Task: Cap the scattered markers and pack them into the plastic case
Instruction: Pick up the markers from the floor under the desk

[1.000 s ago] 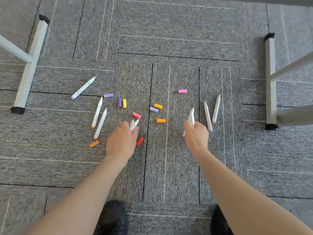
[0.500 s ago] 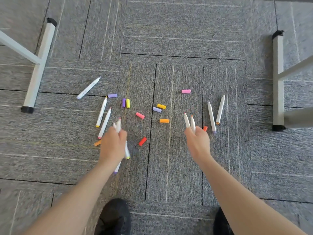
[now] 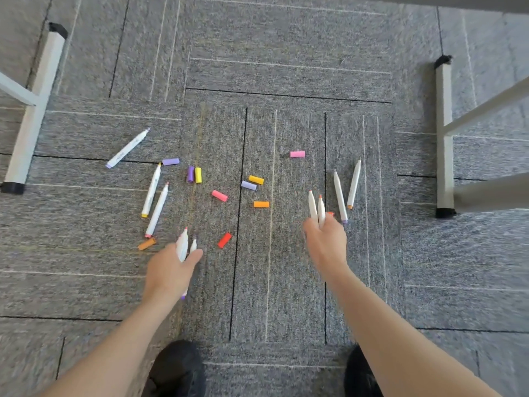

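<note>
Markers, white-barrelled, uncapped: we count two gripped in our left hand (image 3: 169, 270), tips up, and two pinched in our right hand (image 3: 326, 242), tips forward. Five more lie on the carpet floor (image 3: 286, 282): three at left (image 3: 156, 209), two just beside the right hand (image 3: 340, 200)

Caps, loose, assorted colours: scattered between the hands, among them a red cap (image 3: 224, 240) and an orange cap (image 3: 261, 204)

Plastic case: not in view

Handling, as we judge it: markers light, stiff, smooth enough to slip; best held mid-barrel, clear of the wet tips. Caps small and light, likely to roll; pinch by the sides and press straight on
</note>
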Available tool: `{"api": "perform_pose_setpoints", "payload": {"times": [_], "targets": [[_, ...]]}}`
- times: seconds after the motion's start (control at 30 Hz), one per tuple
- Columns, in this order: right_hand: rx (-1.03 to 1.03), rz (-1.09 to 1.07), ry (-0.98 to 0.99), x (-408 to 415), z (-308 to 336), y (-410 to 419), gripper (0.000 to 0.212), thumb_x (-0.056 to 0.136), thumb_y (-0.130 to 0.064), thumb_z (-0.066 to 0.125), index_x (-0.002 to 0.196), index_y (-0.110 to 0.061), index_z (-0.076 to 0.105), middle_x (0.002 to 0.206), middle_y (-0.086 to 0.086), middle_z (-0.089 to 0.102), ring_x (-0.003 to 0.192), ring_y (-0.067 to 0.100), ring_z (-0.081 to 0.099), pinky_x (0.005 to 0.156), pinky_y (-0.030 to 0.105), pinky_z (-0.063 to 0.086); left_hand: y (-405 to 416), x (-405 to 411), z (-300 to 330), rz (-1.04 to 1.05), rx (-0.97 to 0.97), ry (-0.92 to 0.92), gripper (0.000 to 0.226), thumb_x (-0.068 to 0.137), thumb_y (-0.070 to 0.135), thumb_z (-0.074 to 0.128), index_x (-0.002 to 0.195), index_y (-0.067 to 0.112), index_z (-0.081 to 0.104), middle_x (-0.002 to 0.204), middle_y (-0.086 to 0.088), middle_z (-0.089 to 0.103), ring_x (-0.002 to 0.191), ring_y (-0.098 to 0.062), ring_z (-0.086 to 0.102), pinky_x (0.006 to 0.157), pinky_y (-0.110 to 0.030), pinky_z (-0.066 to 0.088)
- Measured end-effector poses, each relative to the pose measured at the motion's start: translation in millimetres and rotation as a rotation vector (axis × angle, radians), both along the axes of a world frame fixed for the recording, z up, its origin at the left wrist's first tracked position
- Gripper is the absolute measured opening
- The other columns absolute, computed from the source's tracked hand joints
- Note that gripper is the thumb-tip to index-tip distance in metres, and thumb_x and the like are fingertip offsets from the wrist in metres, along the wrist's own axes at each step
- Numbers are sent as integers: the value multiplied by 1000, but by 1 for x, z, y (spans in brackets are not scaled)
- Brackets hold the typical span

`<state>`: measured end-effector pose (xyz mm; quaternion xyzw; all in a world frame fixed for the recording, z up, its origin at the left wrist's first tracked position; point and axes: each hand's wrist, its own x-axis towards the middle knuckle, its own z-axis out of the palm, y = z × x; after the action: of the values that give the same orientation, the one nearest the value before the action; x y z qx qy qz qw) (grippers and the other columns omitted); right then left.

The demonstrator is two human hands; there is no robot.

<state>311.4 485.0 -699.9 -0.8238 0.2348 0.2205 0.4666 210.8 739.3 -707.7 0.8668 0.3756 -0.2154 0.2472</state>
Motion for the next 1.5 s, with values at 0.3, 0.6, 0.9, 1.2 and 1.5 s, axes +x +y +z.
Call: {"api": "perform_pose_setpoints", "payload": {"times": [0.3,0.6,0.9,1.2,1.5], "targets": [[-178,-70,-137,31,-4,-27,14,91,-23,65,88,-10,61,67,1,60,47,8,48,40,19,40,-63,73,25,169,-451,-341,36,104,29,49,76,8,54,67,-8,55,53,-16,52,39,-15,40],[-485,100,-127,74,-14,-42,23,88,-30,73,88,-8,66,69,-1,58,53,9,53,44,22,37,-83,110,15,505,-847,-368,10,105,20,48,98,16,53,69,-3,58,61,-19,68,54,-29,49],[-512,-7,-199,101,-8,-50,30,96,-26,56,114,-3,53,105,11,54,69,17,55,55,28,47,-72,105,15,697,-1081,-381,14,100,25,61,92,18,52,61,6,43,46,-6,33,42,-19,31],[-549,70,-14,112,-14,-44,24,98,-12,55,117,-3,43,105,19,61,82,34,63,63,44,54,-47,89,7,517,-815,-373,27,98,31,63,78,14,61,63,0,58,54,-16,49,57,-31,39],[-270,266,-208,82,26,51,20,99,-17,52,114,-7,43,93,7,55,75,25,59,55,36,48,-17,88,19,471,-674,-387,36,87,35,76,91,0,67,55,5,45,43,-10,34,43,-26,31]]}}
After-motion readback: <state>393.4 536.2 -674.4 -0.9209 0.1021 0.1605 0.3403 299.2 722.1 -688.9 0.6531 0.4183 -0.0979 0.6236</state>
